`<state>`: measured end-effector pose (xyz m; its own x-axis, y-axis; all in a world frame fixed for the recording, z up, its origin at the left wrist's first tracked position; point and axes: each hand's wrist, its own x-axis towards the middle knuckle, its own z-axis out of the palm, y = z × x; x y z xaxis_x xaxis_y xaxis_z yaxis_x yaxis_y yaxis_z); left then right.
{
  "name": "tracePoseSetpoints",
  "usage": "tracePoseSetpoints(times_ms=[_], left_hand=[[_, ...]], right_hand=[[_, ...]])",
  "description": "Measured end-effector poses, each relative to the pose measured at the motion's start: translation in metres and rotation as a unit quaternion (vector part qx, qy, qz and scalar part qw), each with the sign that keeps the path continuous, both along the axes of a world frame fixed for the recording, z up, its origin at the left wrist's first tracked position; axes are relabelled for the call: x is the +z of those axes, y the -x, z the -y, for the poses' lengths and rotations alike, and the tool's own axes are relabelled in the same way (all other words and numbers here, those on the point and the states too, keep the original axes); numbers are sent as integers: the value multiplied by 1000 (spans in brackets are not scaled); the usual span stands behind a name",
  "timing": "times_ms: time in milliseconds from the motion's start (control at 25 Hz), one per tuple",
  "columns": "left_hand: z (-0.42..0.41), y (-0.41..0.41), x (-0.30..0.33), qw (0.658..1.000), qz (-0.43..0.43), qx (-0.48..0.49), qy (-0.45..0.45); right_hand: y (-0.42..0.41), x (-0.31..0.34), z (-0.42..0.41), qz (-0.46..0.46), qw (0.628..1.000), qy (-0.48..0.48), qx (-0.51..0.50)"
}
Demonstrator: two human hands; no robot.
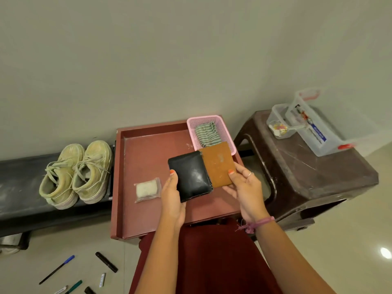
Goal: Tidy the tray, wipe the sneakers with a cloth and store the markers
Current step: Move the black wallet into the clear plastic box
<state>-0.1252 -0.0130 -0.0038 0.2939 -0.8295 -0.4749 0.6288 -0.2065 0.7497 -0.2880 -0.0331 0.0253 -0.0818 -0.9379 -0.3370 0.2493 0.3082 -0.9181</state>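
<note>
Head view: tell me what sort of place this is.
Probably a home room, set up for tidying: worn sneakers on a low black bench, a brown plastic stool, markers scattered on tiled floor.

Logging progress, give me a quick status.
Left hand holds black wallet, right hand brown wallet, over tray. Sneakers unwiped. Markers on floor.

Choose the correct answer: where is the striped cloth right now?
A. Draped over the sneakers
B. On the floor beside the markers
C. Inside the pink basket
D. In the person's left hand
C: the striped cloth lies folded inside the pink basket at the tray's far right corner.
</note>
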Motion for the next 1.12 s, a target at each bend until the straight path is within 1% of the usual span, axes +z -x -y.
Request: tracePoseSetpoints(times_ms=[120, 240, 400, 440, 560, 640, 720, 800, 960, 1040, 1120], left_hand=[[-1, 23, 24, 1000, 9, -1, 1], [-4, 42, 45, 999, 14, -37, 8], [-7, 67, 74, 996, -20, -78, 28], [-6, 75, 80, 995, -17, -87, 32], [0, 98, 92, 994, 24, -90, 54], [10, 114, 91, 992, 51, -88, 74], [21, 132, 91, 988, 83, -103, 83], [33, 156, 94, 983, 113, -117, 81], [62, 208, 107, 971, 168, -157, 68], [79, 233, 113, 960, 192, -193, 63], [99, 255, 118, 947, 204, -234, 80]], right_hand=[[8, 23, -15, 25, 999, 5, 25], [22, 43, -26, 31, 999, 13, 37], [37, 64, -33, 66, 997, 15, 36], [40, 68, -33, 73, 996, 16, 40], [55, 79, -36, 93, 994, 23, 47], [67, 87, -38, 68, 996, 29, 50], [81, 89, -39, 20, 999, 44, 9], [97, 88, -36, -6, 996, 73, -51], [135, 94, -14, 30, 990, 82, -112], [162, 99, 5, 40, 989, 71, -125], [193, 102, 28, 58, 988, 50, -134]])
